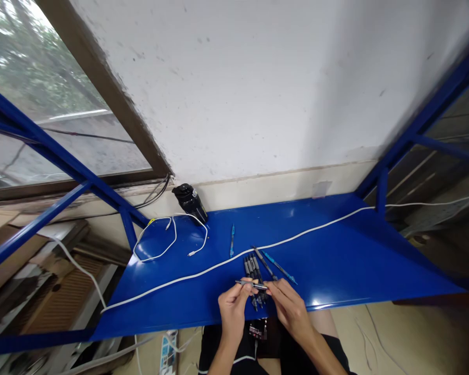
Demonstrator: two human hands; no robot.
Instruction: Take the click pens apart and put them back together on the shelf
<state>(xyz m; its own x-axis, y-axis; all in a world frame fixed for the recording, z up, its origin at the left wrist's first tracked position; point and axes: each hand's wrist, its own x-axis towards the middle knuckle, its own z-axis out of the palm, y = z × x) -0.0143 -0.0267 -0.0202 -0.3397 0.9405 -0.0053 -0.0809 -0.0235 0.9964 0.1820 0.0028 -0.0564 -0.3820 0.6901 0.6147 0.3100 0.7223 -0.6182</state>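
Your left hand [232,307] and your right hand [291,308] were up over a blue metal table [347,250], and they held one thin pen [252,284] between them. Both hands were closed on it, with the fingers pinched at the pen. It lay long ways from left to right, with its pointy end to the left.

Right under the thin pen was a bunch of black pens [253,273]. They lay side by side and ran from far to near, so they crossed the thin pen. The bunch sat between your hands, a little nearer your left hand. There were about five or six. They were packed too close to count for sure.

Just to the far right of the bunch lay one dark pen [263,263] and one blue pen [280,267], both slanted. One more blue pen [232,240] lay farther off, on the far side of a long white cable [297,238]. That cable ran across the table from the near left to the far right.

At the far left were one short white cable [175,237], lying in a loop, and one black bottle [190,203] by the wall [234,88]. That made four single pens' worth of things to see, counting the one you held: four pens, two cables, one bottle.
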